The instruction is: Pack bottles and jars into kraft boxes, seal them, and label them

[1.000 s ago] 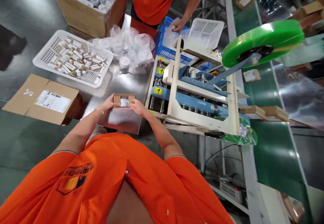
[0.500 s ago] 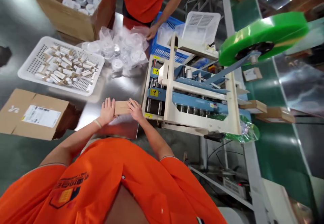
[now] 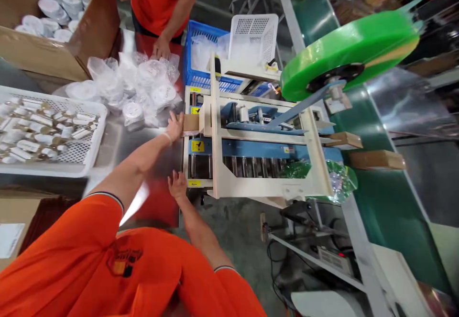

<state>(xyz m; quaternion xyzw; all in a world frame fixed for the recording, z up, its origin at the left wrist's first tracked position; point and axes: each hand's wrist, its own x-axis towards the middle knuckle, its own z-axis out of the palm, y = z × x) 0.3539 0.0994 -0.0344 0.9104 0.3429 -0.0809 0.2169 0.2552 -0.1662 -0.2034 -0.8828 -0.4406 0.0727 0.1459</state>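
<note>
The left hand (image 3: 175, 126) is touching the near end of a small cardboard box (image 3: 191, 123), its fingers extending and spreading rather than clenching. The box is lying just right of those fingers, at the entry of a taping machine (image 3: 265, 146), between its side rails. The right hand (image 3: 177, 185) is hovering by the tabletop (image 3: 158, 202) edge, nearer the body than the left; its fingers are released, spreading apart and holding nothing.

Ahead and to the left of the left fingers, clear plastic bags of white round pieces (image 3: 132, 90) are lying in a heap. Farther left, a white basket (image 3: 98, 140) is holding many small bottles (image 3: 43, 128), and beyond it a large open carton (image 3: 89, 27) is holding more white pieces. Well left of the right fingers, a labelled carton (image 3: 17, 212) is lying partly in view.

Beyond the bags, a co-worker (image 3: 158, 1) is holding white pieces in one hand and resting the other beside the heap. To the right of that hand, a blue crate (image 3: 215, 83) is standing with a white crate (image 3: 253, 35) on it. Far right of both hands' fingers, a green tape roll (image 3: 353, 54) is hanging over the machine, and boxes are sitting on a green conveyor (image 3: 380, 195).
</note>
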